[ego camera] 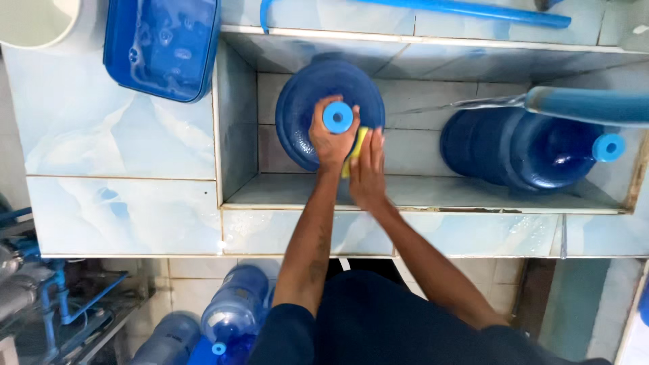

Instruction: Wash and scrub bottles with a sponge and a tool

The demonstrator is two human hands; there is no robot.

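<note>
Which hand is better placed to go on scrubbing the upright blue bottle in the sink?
Right. The right hand presses the yellow sponge against the upright blue bottle, while the left hand grips its neck just under the cap, steadying it.

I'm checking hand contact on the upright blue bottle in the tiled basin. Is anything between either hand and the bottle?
Left hand: nothing; it grips the blue bottle directly at the neck, below the cap. Right hand: a yellow sponge sits between its fingers and the bottle's side.
</note>
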